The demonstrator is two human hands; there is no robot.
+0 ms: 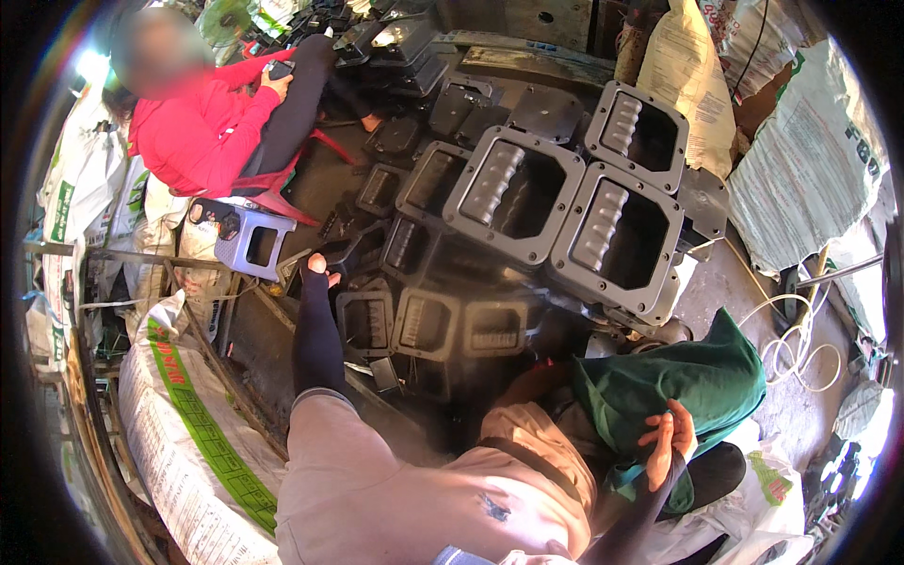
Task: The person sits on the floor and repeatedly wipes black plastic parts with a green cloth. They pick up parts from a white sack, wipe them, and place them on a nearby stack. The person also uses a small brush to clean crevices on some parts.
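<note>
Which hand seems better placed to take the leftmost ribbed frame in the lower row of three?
Left, probably. The left hand is stretched forward close to that ribbed frame, though whether it holds anything is unclear. The right hand looks empty but sits back by the green cloth, farther off.

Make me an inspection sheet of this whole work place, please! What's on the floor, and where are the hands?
Surface: grey floor, partly visible at the right.
Job's things: dark housings with ribbed insides, piled ahead.
Clutter: dark parts heaped at the top.
Left hand: near a grey-blue plastic piece; grip unclear.
Right hand: over green cloth, fingers loosely bent.
Cables: white cable, looped on the floor.
Surroundings: co-worker in red, seated; green-striped white sack at left.
</note>
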